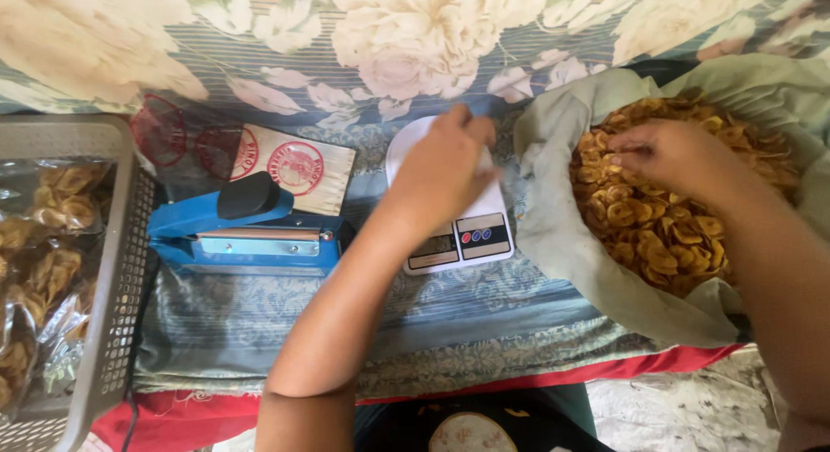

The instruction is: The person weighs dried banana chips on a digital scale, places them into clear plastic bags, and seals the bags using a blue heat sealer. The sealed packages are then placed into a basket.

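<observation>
- Grey plastic mesh basket (112, 270) sits at the far left, holding sealed clear bags of golden chips (39, 244)
- Blue heat sealer (246, 231) with a black knob lies just right of the basket on a bluish patterned cloth (467, 318); behind it lie flat packets with round red stamps (290, 168)
- White digital kitchen scale (454, 240) stands in the middle, its display and coloured buttons facing the person, its platform mostly covered by a hand
- The left hand (445, 171) reaches forward over the scale, forearm stretched out from the lower edge, fingers curled downward on something pale and thin on the platform; what it is and how firmly it is gripped cannot be told
- Golden-yellow banana chips (666, 227), thin, round and curled, fill a big pale green cloth sack (553, 236) at the right, its mouth rolled open, just beside the scale
- The right hand (670, 153) rests palm down on the upper part of the chip heap, fingers bent and pointing left, pinching among the chips; whether it has any in its grip cannot be told
- The right forearm runs out toward the lower right corner
</observation>
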